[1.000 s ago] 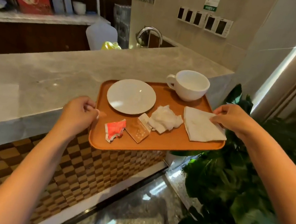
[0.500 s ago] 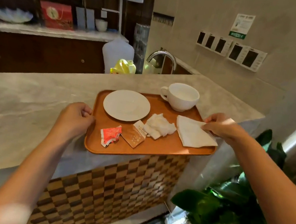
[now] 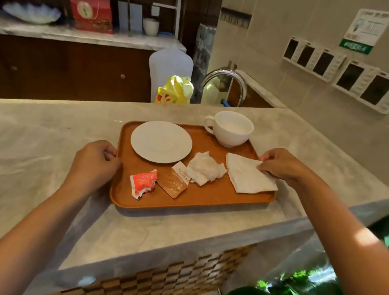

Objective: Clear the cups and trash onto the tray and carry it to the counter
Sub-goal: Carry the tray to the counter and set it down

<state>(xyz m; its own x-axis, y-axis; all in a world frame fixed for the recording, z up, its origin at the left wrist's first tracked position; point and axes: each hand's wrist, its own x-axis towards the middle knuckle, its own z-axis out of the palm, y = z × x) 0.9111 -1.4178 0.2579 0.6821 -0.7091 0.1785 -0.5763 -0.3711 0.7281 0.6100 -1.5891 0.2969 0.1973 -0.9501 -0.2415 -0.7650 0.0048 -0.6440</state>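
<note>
Both hands on the tray [image 3: 205, 200], now fully over the desk [image 3: 35, 147]; a second ago half of it overhung the desk edge. Appears set down flat, well in from that edge. Left hand [image 3: 94, 164] at tray's left rim, fingers curled closed on it. Right hand [image 3: 284, 166] at tray's right rim, fingers pinching rim and folded napkin [image 3: 247, 178] together. On tray: cup [image 3: 231, 130] at far right corner, saucer [image 3: 161, 142] left of it, crumpled tissue [image 3: 205, 168], red wrapper [image 3: 143, 182], brown sachet [image 3: 175, 181]. Carry looks essentially done; only letting go remains.
</note>
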